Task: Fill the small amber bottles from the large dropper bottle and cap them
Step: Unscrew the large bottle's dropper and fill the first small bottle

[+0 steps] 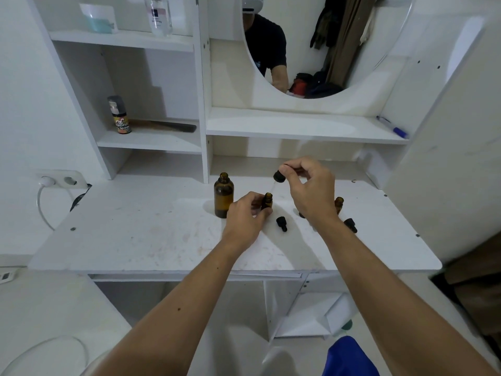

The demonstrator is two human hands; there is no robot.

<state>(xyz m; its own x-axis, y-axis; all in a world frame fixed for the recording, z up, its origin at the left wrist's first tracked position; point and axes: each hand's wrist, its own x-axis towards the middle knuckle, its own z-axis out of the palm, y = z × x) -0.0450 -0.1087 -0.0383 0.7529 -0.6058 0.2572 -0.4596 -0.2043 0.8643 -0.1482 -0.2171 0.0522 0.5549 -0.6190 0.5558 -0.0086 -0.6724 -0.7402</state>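
Note:
The large amber bottle (pixel 223 198) stands uncapped on the white desk (pixel 135 240). Just to its right my left hand (pixel 245 219) grips a small open amber bottle (pixel 267 201) standing on the desk. My right hand (pixel 311 189) pinches the black bulb of the dropper (pixel 279 177), whose glass tube points down at the small bottle's mouth. A second small amber bottle (pixel 339 204) stands partly hidden behind my right wrist. Two small black caps lie on the desk, one cap (pixel 282 223) between my hands and the other cap (pixel 350 225) right of my right wrist.
White shelves rise behind the desk, with a spray can (pixel 119 115) and a comb (pixel 173 126) in the left cubby and a blue pen (pixel 393 127) on the ledge under the round mirror (pixel 325 44). A wall socket (pixel 61 180) with a cable sits at the left.

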